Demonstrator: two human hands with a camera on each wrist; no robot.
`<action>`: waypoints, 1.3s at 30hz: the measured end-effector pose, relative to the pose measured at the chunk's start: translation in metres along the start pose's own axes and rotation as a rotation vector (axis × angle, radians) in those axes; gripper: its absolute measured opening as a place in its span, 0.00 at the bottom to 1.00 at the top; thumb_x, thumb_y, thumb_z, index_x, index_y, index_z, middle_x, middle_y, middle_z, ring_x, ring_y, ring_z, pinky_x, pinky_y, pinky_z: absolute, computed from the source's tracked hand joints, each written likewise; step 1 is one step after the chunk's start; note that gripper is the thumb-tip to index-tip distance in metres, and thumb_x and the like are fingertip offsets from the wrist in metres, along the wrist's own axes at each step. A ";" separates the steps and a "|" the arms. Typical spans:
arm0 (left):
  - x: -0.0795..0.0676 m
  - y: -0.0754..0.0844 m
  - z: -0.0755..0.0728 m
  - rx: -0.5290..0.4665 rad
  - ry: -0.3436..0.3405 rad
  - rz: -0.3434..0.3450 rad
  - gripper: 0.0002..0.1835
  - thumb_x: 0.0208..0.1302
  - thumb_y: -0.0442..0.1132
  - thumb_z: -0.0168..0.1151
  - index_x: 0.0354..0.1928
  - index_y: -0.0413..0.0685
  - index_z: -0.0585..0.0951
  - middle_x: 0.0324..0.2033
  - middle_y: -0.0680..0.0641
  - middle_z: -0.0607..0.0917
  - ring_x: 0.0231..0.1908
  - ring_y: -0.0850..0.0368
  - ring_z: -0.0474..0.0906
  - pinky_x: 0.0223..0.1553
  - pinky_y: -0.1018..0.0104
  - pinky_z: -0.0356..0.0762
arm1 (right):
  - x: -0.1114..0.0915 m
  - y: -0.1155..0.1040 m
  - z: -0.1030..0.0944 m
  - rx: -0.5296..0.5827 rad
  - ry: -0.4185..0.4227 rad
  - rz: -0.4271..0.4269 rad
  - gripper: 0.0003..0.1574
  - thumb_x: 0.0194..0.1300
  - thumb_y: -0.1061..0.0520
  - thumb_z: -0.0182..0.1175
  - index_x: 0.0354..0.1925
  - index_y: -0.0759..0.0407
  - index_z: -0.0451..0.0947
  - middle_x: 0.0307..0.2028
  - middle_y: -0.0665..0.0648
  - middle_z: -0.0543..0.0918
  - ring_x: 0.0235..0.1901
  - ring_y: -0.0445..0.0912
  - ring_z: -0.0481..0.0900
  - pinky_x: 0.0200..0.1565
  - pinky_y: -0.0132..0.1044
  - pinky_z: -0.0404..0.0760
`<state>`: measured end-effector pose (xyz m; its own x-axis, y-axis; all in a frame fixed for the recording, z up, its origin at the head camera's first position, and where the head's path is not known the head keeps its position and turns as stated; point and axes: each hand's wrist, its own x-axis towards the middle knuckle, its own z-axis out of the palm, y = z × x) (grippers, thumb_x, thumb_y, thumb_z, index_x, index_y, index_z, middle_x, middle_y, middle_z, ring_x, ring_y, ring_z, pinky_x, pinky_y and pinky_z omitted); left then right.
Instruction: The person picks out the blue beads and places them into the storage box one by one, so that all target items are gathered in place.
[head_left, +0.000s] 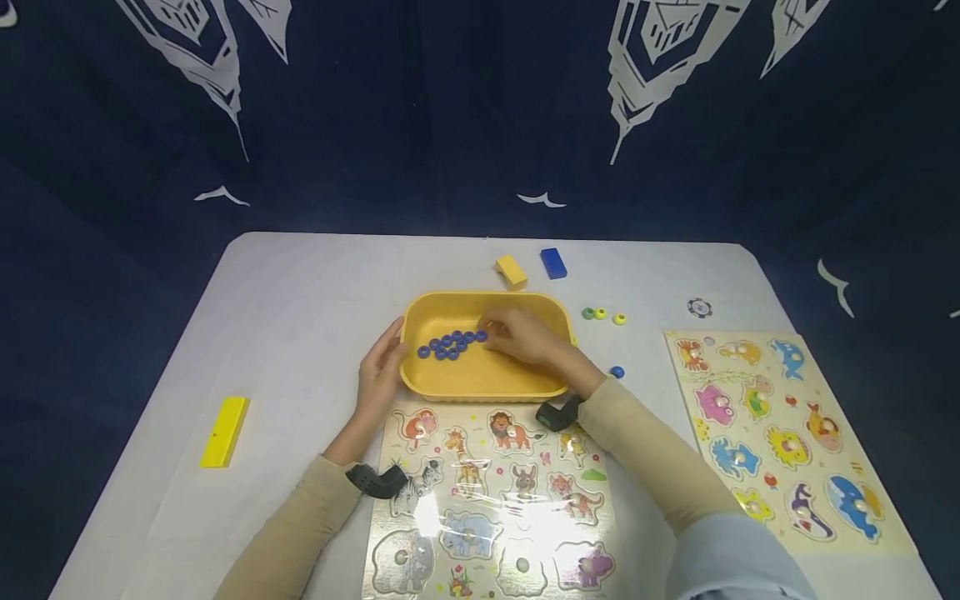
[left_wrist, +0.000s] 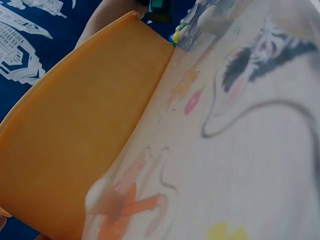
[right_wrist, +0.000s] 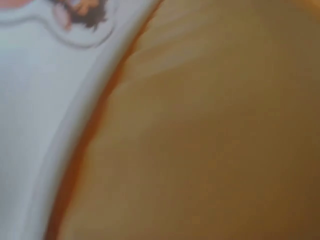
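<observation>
A yellow plastic tray (head_left: 495, 385) sits at the middle of the table. My left hand (head_left: 380, 375) holds it by its left end, thumb at the rim. The left wrist view shows the tray's outer wall (left_wrist: 85, 115) close up. Inside, several blue ring beads (head_left: 447, 341) lie in a short double row toward the left. My right hand (head_left: 521, 335) reaches over the tray's right side, fingers curled, and its fingertips pinch the rightmost blue bead (head_left: 482, 337). The right wrist view shows mostly the yellow tray wall (right_wrist: 200, 140), blurred; no fingers appear there.
An animal puzzle board (head_left: 487, 500) lies in front of the tray, another puzzle board (head_left: 780, 433) at the right. Behind are a yellow block (head_left: 512, 272) and blue block (head_left: 553, 263). Green-yellow beads (head_left: 601, 314), a blue bead (head_left: 617, 372), a chip (head_left: 700, 307) and yellow bar (head_left: 224, 432) lie around.
</observation>
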<state>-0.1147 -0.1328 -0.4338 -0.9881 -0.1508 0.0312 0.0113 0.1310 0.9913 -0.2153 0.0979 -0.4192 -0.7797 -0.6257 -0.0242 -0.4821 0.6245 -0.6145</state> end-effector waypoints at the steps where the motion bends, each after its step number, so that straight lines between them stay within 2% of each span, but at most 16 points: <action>1: 0.000 0.000 0.000 0.004 -0.001 0.001 0.22 0.65 0.36 0.47 0.62 0.54 0.65 0.47 0.36 0.74 0.50 0.45 0.70 0.51 0.65 0.72 | -0.003 0.000 -0.002 0.021 0.019 -0.007 0.15 0.57 0.59 0.59 0.44 0.59 0.76 0.33 0.52 0.80 0.33 0.43 0.76 0.38 0.35 0.75; 3: 0.000 0.000 0.001 0.018 -0.005 -0.001 0.23 0.65 0.37 0.47 0.62 0.54 0.65 0.48 0.37 0.74 0.50 0.46 0.70 0.51 0.68 0.71 | -0.011 -0.001 -0.007 0.059 0.082 -0.032 0.16 0.57 0.60 0.58 0.46 0.61 0.75 0.33 0.53 0.80 0.30 0.43 0.75 0.35 0.34 0.75; 6: 0.000 0.001 0.002 0.028 -0.008 -0.005 0.23 0.65 0.37 0.46 0.63 0.54 0.64 0.48 0.38 0.74 0.50 0.48 0.70 0.53 0.64 0.70 | -0.028 -0.002 -0.017 0.107 0.220 -0.051 0.16 0.58 0.59 0.58 0.46 0.62 0.76 0.32 0.52 0.81 0.27 0.42 0.73 0.29 0.33 0.73; 10: 0.004 -0.010 0.001 0.018 -0.006 -0.008 0.23 0.65 0.39 0.48 0.62 0.58 0.65 0.48 0.40 0.74 0.50 0.50 0.70 0.53 0.61 0.70 | -0.055 0.004 -0.028 0.145 0.391 -0.034 0.17 0.57 0.55 0.59 0.45 0.59 0.77 0.31 0.51 0.80 0.26 0.42 0.70 0.27 0.30 0.70; 16: 0.009 -0.023 -0.002 0.019 0.012 0.004 0.22 0.65 0.42 0.49 0.60 0.66 0.66 0.46 0.43 0.75 0.47 0.53 0.72 0.50 0.62 0.73 | -0.099 0.033 -0.035 0.150 0.556 -0.009 0.16 0.57 0.56 0.60 0.45 0.56 0.77 0.32 0.53 0.78 0.28 0.41 0.69 0.25 0.28 0.66; 19: 0.009 -0.024 -0.002 0.023 0.018 0.016 0.21 0.64 0.43 0.49 0.59 0.68 0.67 0.46 0.44 0.75 0.46 0.54 0.72 0.49 0.63 0.74 | -0.117 0.057 -0.031 0.138 0.620 0.031 0.15 0.58 0.54 0.59 0.46 0.52 0.77 0.32 0.51 0.77 0.29 0.39 0.68 0.25 0.26 0.65; 22: 0.009 -0.026 -0.001 0.019 0.027 0.026 0.21 0.64 0.43 0.49 0.59 0.68 0.67 0.45 0.44 0.75 0.46 0.54 0.72 0.48 0.63 0.74 | -0.133 0.086 -0.024 0.141 0.658 0.101 0.15 0.57 0.51 0.59 0.46 0.46 0.77 0.32 0.47 0.77 0.29 0.36 0.66 0.24 0.26 0.62; 24: 0.009 -0.026 -0.001 0.011 0.028 0.033 0.21 0.64 0.43 0.50 0.59 0.68 0.68 0.45 0.44 0.76 0.45 0.54 0.72 0.48 0.64 0.75 | -0.142 0.098 -0.021 0.145 0.662 0.143 0.15 0.57 0.51 0.59 0.45 0.46 0.78 0.32 0.46 0.76 0.29 0.34 0.66 0.24 0.25 0.61; 29: 0.009 -0.028 -0.001 0.002 0.028 0.038 0.21 0.64 0.43 0.50 0.59 0.67 0.68 0.45 0.44 0.76 0.46 0.54 0.72 0.47 0.70 0.74 | -0.158 0.092 -0.021 0.177 0.637 0.206 0.15 0.57 0.56 0.60 0.44 0.58 0.77 0.33 0.53 0.77 0.31 0.38 0.68 0.27 0.26 0.65; 33: 0.008 -0.027 0.000 0.016 0.010 0.025 0.21 0.64 0.43 0.49 0.60 0.67 0.66 0.46 0.43 0.75 0.47 0.53 0.71 0.48 0.73 0.72 | -0.163 0.093 -0.020 0.160 0.608 0.257 0.15 0.56 0.56 0.60 0.44 0.56 0.78 0.34 0.53 0.77 0.31 0.37 0.68 0.29 0.26 0.67; 39: 0.006 -0.016 0.000 0.017 0.003 0.000 0.22 0.65 0.40 0.48 0.61 0.60 0.66 0.47 0.40 0.74 0.48 0.50 0.71 0.49 0.70 0.73 | -0.168 0.101 -0.017 0.167 0.558 0.283 0.17 0.55 0.55 0.61 0.45 0.54 0.77 0.35 0.51 0.77 0.30 0.38 0.68 0.29 0.26 0.68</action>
<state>-0.1205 -0.1356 -0.4497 -0.9876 -0.1537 0.0316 0.0087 0.1480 0.9890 -0.1397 0.2736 -0.4639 -0.9796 -0.0826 0.1832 -0.1943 0.6204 -0.7598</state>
